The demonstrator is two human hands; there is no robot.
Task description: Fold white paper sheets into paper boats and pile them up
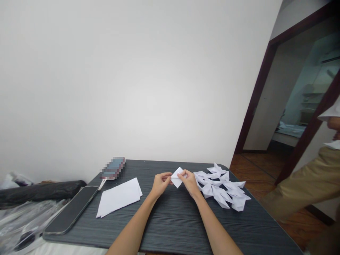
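Observation:
A small folded piece of white paper [176, 182], diamond-shaped with a crease across it, is held between my two hands above the dark table. My left hand [160, 183] pinches its left corner between thumb and fingers. On the opposite side, my right hand [190, 181] grips the paper, the thumb lying on its face. Close by on the right lies a pile of folded white paper pieces [221, 189] with pointed tips. A few flat white sheets [119, 197] rest in a loose stack to the left.
The dark wood-grained table [170, 226] stands against a white wall. At its left edge lies a black tablet-like slab [71, 209], with a blurred-out phone-like device [113, 168] farther back. Plastic-wrapped things [23, 216] lie left. A person in tan trousers [310, 175] is at the right, near a doorway.

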